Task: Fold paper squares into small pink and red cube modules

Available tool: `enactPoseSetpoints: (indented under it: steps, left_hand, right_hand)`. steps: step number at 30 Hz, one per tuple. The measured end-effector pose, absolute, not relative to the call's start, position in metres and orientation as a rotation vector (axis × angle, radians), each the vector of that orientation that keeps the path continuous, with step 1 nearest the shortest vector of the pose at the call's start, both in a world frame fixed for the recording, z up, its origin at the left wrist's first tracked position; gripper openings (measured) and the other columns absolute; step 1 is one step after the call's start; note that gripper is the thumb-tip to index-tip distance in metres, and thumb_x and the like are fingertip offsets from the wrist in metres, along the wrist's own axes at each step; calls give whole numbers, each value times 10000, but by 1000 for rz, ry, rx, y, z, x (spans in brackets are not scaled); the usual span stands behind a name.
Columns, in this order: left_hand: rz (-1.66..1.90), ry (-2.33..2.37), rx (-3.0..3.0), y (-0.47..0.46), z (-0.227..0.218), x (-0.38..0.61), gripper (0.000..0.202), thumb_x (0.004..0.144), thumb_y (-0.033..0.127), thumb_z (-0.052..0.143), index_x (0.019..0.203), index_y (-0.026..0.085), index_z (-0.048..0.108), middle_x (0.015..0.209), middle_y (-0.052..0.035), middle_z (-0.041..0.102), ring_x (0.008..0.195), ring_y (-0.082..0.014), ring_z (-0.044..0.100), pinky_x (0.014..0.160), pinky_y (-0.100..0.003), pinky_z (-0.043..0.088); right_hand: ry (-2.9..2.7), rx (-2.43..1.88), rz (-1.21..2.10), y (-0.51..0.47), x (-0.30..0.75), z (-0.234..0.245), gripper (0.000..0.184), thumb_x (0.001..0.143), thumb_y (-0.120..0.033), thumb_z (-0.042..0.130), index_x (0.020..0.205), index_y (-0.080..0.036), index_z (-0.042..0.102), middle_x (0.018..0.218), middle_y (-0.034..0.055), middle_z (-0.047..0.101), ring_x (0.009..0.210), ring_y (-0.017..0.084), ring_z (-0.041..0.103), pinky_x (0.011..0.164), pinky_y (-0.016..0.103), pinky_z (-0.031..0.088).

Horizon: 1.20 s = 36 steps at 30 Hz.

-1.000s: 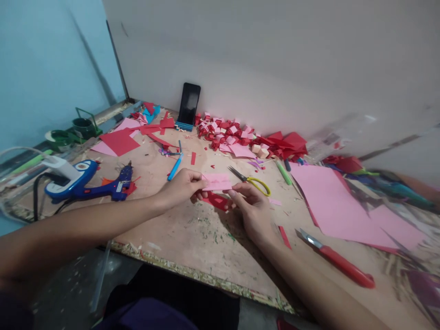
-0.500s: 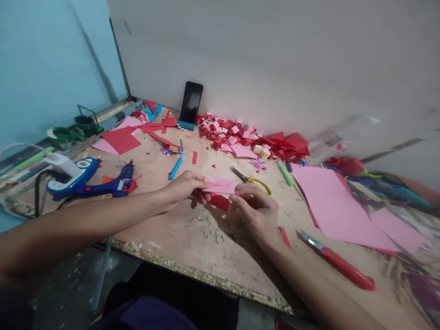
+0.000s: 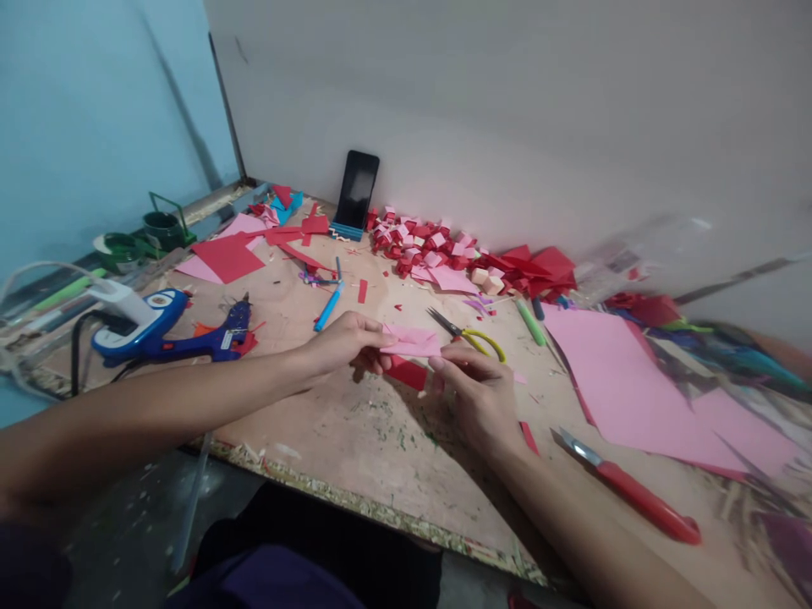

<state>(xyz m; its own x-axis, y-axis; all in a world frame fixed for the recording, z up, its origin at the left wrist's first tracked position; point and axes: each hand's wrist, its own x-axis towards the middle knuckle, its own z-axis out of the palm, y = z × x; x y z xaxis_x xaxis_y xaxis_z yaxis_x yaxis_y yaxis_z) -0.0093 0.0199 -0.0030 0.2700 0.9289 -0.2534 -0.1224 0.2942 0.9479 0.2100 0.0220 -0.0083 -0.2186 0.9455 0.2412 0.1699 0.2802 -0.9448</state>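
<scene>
A small folded piece of pink paper (image 3: 411, 340) is held up over the table between my two hands. My left hand (image 3: 355, 340) pinches its left end, thumb on top and fingers beneath. At its right end, the thumb and fingertips of my right hand (image 3: 477, 385) close on the paper's edge. Below the pink piece lies a red paper strip (image 3: 408, 373), partly covered by it. Yellow-handled scissors (image 3: 466, 331) rest just beyond my right hand, blades pointing away to the left.
A red-handled cutter (image 3: 634, 491) and large pink sheets (image 3: 628, 381) lie at right. At left is a blue glue gun (image 3: 190, 338) with a cord. Behind stand a phone (image 3: 357, 193) on a holder and a heap of small red and pink paper cubes (image 3: 425, 243). A blue pen-like tool (image 3: 328, 306) lies mid-table.
The whole view has shifted slightly, so everything sits a little further right. Both hands keep their grip on the pink paper, with hardly any visible movement.
</scene>
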Motion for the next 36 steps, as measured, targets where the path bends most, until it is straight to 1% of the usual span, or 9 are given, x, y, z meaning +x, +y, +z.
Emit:
enactPoseSetpoints:
  steps: [7,11,14,15,17,21,28,34,36]
  left_hand:
    - [946,1032,1112,24,-7,-12,225,880,232,613,695,115,665,627,-50,678,471,-88,582,422,-174,416]
    - [997,1060,1224,23,-15,-12,213,900,265,588,759,126,667,678,-47,680,528,-103,601,449,-186,445]
    - [1021,1102,1385,19,-17,-9,231,915,304,572,778,143,665,677,-24,659,553,-110,596,482,-198,434]
    - [1032,1114,1458,17,-16,-9,244,920,311,566,764,148,659,670,-16,647,569,-113,591,504,-203,432]
    - [1054,1133,1600,14,-15,-7,271,926,314,558,725,154,645,666,-7,628,612,-120,578,558,-216,431]
    - [1039,1157,1702,13,-14,-7,298,931,310,540,691,159,635,650,0,610,630,-131,553,594,-233,423]
    - [1020,1154,1682,17,-17,-8,302,938,327,537,701,159,619,645,-1,616,610,-130,572,585,-234,418]
    - [1054,1175,1703,15,-15,-9,284,942,333,540,743,162,647,670,-2,617,630,-136,564,588,-239,417]
    - [1061,1183,1715,14,-13,-9,284,943,333,542,735,166,641,655,6,595,624,-134,552,589,-239,417]
  right_hand:
    - [-1535,-1075,1130,24,210,-9,147,795,-355,818,797,-225,748,679,-4,627,565,167,583,550,316,482]
    - [-1325,-1145,1258,22,206,-8,309,773,-474,824,919,-219,727,655,-13,653,532,165,603,506,286,479]
    - [-1266,-1174,1491,18,202,-7,418,807,-538,781,1050,-203,719,612,2,673,473,165,594,440,262,445]
    - [-1278,-1170,1560,17,200,-7,410,815,-530,779,1036,-189,727,608,14,683,464,162,592,429,255,438]
    - [-1300,-1145,1632,15,199,-7,345,817,-490,794,915,-163,748,642,44,713,486,151,605,452,247,456]
    - [-1320,-1134,1603,16,198,-8,283,808,-415,818,735,-150,750,676,67,738,533,137,627,527,240,498]
    - [-1385,-1139,1557,18,198,-8,271,809,-404,818,727,-150,773,643,69,735,524,142,630,530,249,503]
    - [-1383,-1162,1652,18,198,-4,315,813,-445,813,818,-132,781,711,93,767,558,164,669,546,261,522]
    - [-1393,-1177,1684,18,198,-2,334,827,-458,797,803,-126,772,714,106,773,562,172,681,548,264,522]
